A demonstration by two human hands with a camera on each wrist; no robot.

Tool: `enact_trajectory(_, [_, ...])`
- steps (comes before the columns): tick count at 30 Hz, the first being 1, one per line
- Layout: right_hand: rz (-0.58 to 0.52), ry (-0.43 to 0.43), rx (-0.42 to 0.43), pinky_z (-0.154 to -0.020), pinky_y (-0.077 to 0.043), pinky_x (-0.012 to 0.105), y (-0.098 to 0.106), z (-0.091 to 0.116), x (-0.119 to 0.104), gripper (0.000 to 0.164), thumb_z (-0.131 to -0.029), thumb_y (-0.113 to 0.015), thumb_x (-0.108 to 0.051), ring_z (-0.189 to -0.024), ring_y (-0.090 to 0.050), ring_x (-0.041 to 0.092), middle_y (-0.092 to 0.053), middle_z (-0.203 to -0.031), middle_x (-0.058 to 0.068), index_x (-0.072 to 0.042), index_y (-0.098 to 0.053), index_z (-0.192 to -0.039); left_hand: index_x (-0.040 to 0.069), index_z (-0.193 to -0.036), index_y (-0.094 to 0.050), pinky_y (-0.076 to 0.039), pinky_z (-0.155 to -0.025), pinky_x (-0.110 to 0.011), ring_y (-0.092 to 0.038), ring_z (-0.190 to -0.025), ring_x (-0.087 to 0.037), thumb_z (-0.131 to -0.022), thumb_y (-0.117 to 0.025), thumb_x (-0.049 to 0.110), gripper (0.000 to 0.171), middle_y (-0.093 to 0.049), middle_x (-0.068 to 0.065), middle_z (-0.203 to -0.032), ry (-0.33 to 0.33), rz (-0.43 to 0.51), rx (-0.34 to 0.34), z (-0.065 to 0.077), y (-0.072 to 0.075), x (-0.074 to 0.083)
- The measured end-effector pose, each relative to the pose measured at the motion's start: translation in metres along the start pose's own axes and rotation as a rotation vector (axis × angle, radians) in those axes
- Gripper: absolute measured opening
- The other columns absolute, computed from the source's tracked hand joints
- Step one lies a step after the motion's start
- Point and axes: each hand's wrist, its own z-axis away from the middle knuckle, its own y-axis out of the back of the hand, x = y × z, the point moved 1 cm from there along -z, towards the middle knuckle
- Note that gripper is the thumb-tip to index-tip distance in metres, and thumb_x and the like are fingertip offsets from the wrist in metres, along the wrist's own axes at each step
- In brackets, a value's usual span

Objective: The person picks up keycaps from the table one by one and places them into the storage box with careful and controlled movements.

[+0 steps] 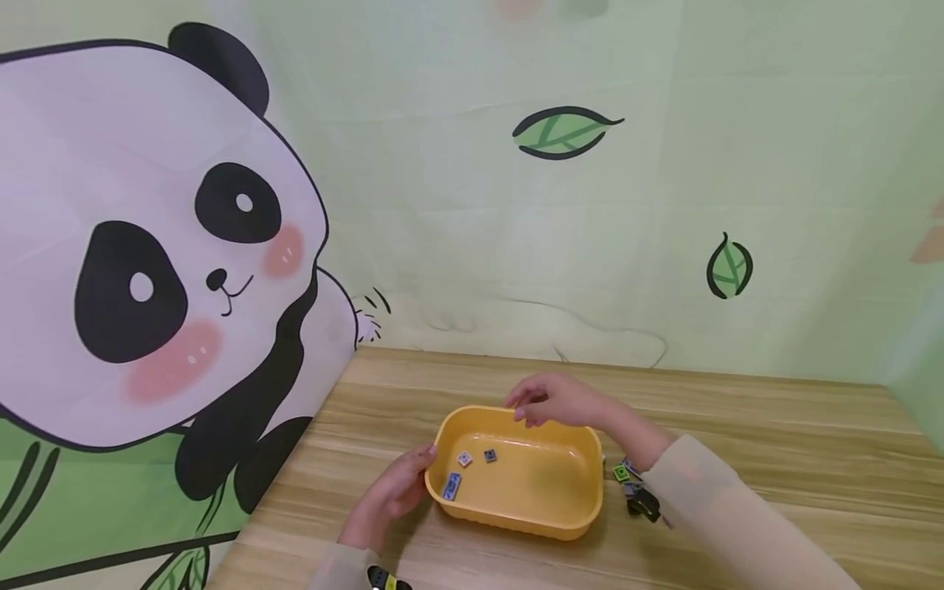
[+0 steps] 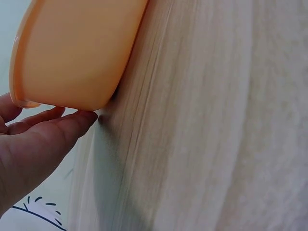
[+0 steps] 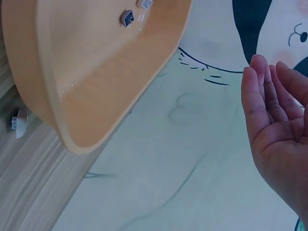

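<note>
A yellow plastic bin (image 1: 527,523) stands on the wooden table. Inside it, toward the left, lie a blue building-block piece (image 1: 451,487), a small pale block (image 1: 464,459) and a small dark block (image 1: 490,456). My left hand (image 1: 394,490) touches the bin's left end; in the left wrist view its thumb and fingertips rest against the outer wall, near the rim and base. Above the bin's far rim hovers my right hand (image 1: 556,400). Its fingers bend loosely with the thumb near them, and nothing shows between them in the right wrist view (image 3: 276,106).
Right of the bin, by the right sleeve, lie a green block (image 1: 621,473), a black piece (image 1: 643,503) and other small pieces. A wall hanging with a panda and leaves rises behind the table (image 1: 811,459).
</note>
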Motion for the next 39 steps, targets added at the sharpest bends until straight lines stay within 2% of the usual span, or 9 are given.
enact_trajectory(5, [-0.04,0.014,0.039,-0.087,-0.062,0.037,0.008,0.015,0.003,0.032,-0.101,-0.061,-0.01,-0.097,-0.073,0.032,-0.073,-0.113,0.026,0.01,-0.064,-0.126,-0.018,-0.153,-0.022,-0.029,-0.125,-0.046,-0.039,-0.144,-0.031,-0.112,-0.028,0.021,0.057,-0.031,-0.038,-0.158,0.0,0.0,0.011,0.0,-0.001,0.002])
enact_trajectory(9, [-0.05,0.018,0.07,-0.087,-0.062,0.039,0.015,0.026,0.007,0.031,-0.101,-0.061,-0.011,-0.095,-0.072,0.029,-0.072,-0.113,0.028,0.009,-0.064,-0.125,-0.018,-0.154,-0.02,-0.024,-0.127,-0.051,-0.034,-0.148,-0.035,-0.113,-0.027,0.021,0.057,-0.028,-0.038,-0.159,0.003,0.007,0.019,-0.001,0.0,0.004])
enact_trajectory(14, [-0.059,0.011,0.108,-0.086,-0.062,0.041,0.022,0.04,0.014,0.03,-0.101,-0.061,-0.01,-0.091,-0.07,0.021,-0.072,-0.111,0.026,0.009,-0.064,-0.124,-0.018,-0.154,-0.02,-0.025,-0.127,-0.05,-0.036,-0.147,-0.032,-0.113,-0.026,0.02,0.056,-0.028,-0.037,-0.16,0.001,0.004,0.013,-0.002,0.001,0.004])
enact_trajectory(18, [-0.063,-0.003,0.138,-0.085,-0.062,0.035,0.028,0.052,0.019,0.032,-0.102,-0.061,-0.011,-0.092,-0.069,0.018,-0.072,-0.111,0.024,0.009,-0.063,-0.126,-0.018,-0.154,-0.02,-0.026,-0.126,-0.048,-0.038,-0.145,-0.029,-0.113,-0.026,0.02,0.057,-0.029,-0.037,-0.16,-0.002,-0.003,-0.006,-0.002,0.001,0.003])
enact_trajectory(22, [-0.08,-0.014,0.16,-0.084,-0.061,0.029,0.032,0.065,0.023,0.034,-0.102,-0.061,-0.013,-0.096,-0.071,0.025,-0.071,-0.114,0.026,0.009,-0.062,-0.128,-0.017,-0.155,-0.02,-0.028,-0.125,-0.047,-0.037,-0.145,-0.03,-0.113,-0.026,0.021,0.057,-0.029,-0.036,-0.16,0.0,-0.007,-0.017,-0.001,0.001,0.003])
enact_trajectory(26, [-0.084,0.006,0.174,-0.085,-0.061,0.029,0.034,0.078,0.027,0.035,-0.102,-0.061,-0.014,-0.098,-0.072,0.029,-0.071,-0.114,0.027,0.01,-0.062,-0.127,-0.017,-0.154,-0.021,-0.032,-0.122,-0.042,-0.039,-0.144,-0.028,-0.113,-0.027,0.021,0.057,-0.03,-0.036,-0.16,0.0,-0.011,-0.014,-0.002,0.0,0.003])
enact_trajectory(31, [-0.07,0.018,0.189,-0.084,-0.061,0.029,0.036,0.091,0.032,0.034,-0.102,-0.061,-0.012,-0.092,-0.07,0.013,-0.071,-0.114,0.027,0.01,-0.062,-0.127,-0.017,-0.154,-0.022,-0.037,-0.116,-0.034,-0.043,-0.14,-0.024,-0.113,-0.027,0.022,0.057,-0.032,-0.035,-0.159,0.0,-0.018,-0.018,-0.002,0.001,0.003])
enact_trajectory(36, [-0.089,0.037,0.197,-0.084,-0.061,0.026,0.036,0.104,0.04,0.035,-0.101,-0.062,-0.011,-0.091,-0.068,0.002,-0.071,-0.113,0.027,0.013,-0.061,-0.127,-0.016,-0.155,-0.021,-0.033,-0.122,-0.042,-0.04,-0.143,-0.028,-0.113,-0.027,0.022,0.057,-0.03,-0.036,-0.16,0.009,-0.014,-0.022,-0.001,0.0,0.003])
enact_trajectory(39, [-0.107,0.034,0.199,-0.085,-0.06,0.024,0.035,0.113,0.046,0.036,-0.101,-0.061,-0.011,-0.092,-0.068,0.001,-0.071,-0.113,0.027,0.014,-0.06,-0.127,-0.016,-0.155,-0.02,-0.031,-0.123,-0.044,-0.039,-0.144,-0.028,-0.113,-0.027,0.022,0.057,-0.029,-0.036,-0.16,0.011,-0.012,-0.023,0.0,-0.001,0.003])
